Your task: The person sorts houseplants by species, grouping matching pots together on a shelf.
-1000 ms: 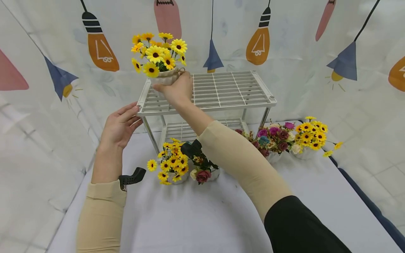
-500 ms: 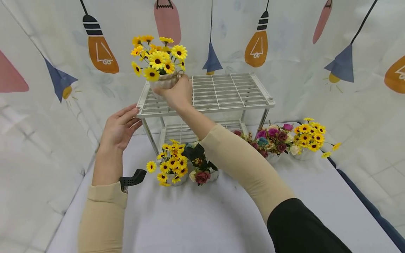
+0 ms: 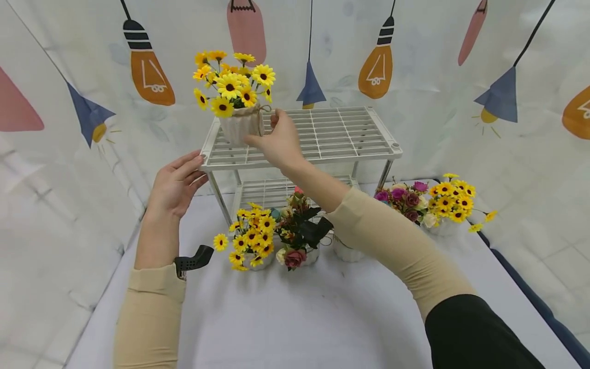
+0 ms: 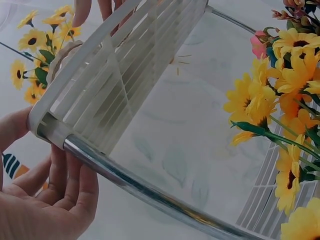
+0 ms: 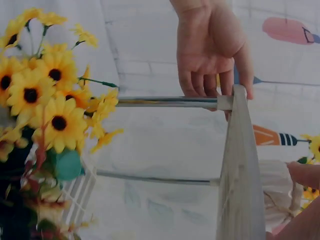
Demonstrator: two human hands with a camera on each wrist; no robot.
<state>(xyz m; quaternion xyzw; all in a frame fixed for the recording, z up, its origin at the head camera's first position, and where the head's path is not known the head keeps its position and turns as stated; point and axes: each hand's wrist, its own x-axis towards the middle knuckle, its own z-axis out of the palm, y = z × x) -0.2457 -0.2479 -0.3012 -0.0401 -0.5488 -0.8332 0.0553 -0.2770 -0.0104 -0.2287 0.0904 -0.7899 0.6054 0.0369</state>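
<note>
A white ribbed pot (image 3: 239, 125) of yellow daisy-like artificial flowers (image 3: 230, 84) stands on the left end of the white two-tier wire rack (image 3: 332, 133). Twine is tied around the pot. My right hand (image 3: 283, 141) is beside its right side, thumb tip at the lower wall and the other fingers spread away from it. In the right wrist view, the pot (image 5: 275, 185) shows past the shelf's edge. My left hand (image 3: 172, 184) holds the rack's front left corner, thumb at the top edge and fingers below, as the left wrist view also shows (image 4: 55, 200).
In front of the rack stand a pot of yellow flowers (image 3: 253, 238) and one of mixed roses (image 3: 295, 256). Another white pot (image 3: 348, 251) is partly behind my right forearm. More roses (image 3: 410, 200) and yellow flowers (image 3: 454, 200) stand at right on the white-covered table (image 3: 295, 318).
My right hand has loosened from the flower pot and drawn back to the right, leaving the pot on the top shelf. My left hand has stayed at the corner.
</note>
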